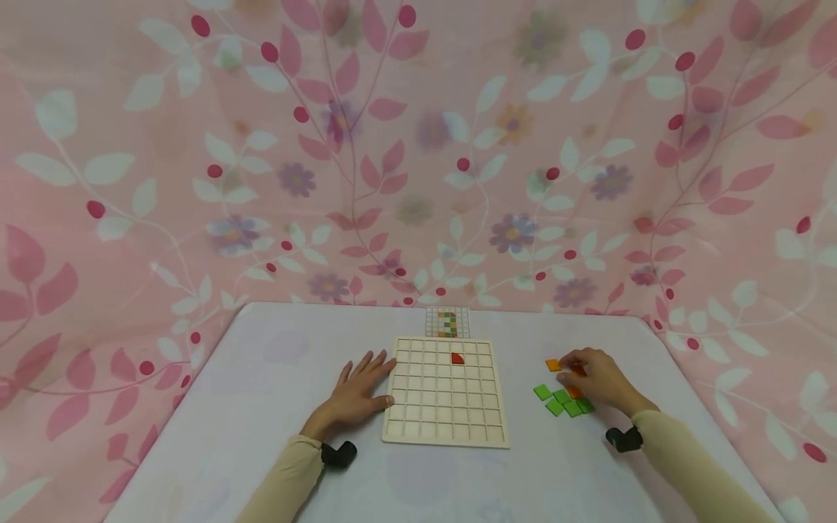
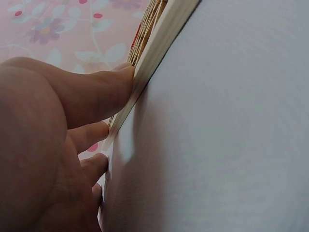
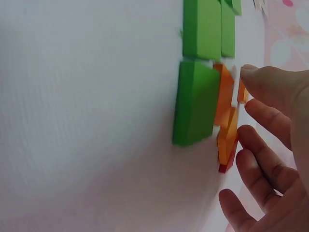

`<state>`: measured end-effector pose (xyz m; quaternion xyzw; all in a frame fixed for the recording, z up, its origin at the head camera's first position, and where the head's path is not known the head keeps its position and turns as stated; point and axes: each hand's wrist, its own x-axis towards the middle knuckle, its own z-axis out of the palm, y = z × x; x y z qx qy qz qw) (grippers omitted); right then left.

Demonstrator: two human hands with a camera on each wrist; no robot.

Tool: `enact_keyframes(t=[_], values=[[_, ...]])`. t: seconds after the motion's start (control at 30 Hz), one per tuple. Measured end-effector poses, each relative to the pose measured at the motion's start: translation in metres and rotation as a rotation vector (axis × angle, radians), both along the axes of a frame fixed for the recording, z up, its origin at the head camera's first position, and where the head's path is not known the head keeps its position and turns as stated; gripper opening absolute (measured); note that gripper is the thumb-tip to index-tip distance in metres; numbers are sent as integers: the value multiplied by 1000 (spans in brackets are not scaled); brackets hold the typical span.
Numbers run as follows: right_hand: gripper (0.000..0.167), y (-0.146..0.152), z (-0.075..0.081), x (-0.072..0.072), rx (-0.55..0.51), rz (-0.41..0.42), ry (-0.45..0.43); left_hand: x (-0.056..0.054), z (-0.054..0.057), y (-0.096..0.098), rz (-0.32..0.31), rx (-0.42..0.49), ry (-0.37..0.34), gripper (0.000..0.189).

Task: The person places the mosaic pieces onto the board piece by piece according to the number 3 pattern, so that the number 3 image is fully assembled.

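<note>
The left hand (image 1: 356, 392) lies with fingers spread at the left edge of a pale wooden grid board (image 1: 445, 434). In the left wrist view its thumb (image 2: 104, 94) presses against the board's side. A red tile with a rounded corner (image 1: 458, 358) sits in a cell of the board's upper part. The right hand (image 1: 598, 378) is over a group of loose tiles, its thumb and index tips apart beside an orange tile (image 1: 554, 365). Several green tiles (image 1: 554, 407) lie just nearer than that hand, and another orange tile (image 3: 227, 137) is by its fingers, partly covering a red one.
A small printed grid card (image 1: 447, 322) with coloured squares touches or nearly meets the board's far edge. The white-covered table (image 1: 261, 407) ends at a pink floral cloth (image 1: 418, 181) behind. Black wrist cameras (image 1: 340, 455) sit at both cuffs.
</note>
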<state>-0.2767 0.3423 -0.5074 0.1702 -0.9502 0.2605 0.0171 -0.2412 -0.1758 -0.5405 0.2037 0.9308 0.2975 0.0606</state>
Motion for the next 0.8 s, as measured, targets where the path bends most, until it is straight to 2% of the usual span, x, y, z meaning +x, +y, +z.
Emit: enact_keyframes(t=[0.13, 0.4, 0.6, 0.8], values=[[25, -6, -5, 3, 2, 10, 11, 0, -1, 0, -4, -17, -2, 74], [16, -24, -4, 12, -11, 58, 89, 1, -4, 2, -14, 49, 36, 75], [12, -35, -4, 20, 5, 149, 88, 3, 1, 4, -1, 15, -1, 74], [13, -40, -5, 24, 36, 154, 78, 3, 4, 3, 5, -17, -10, 74]])
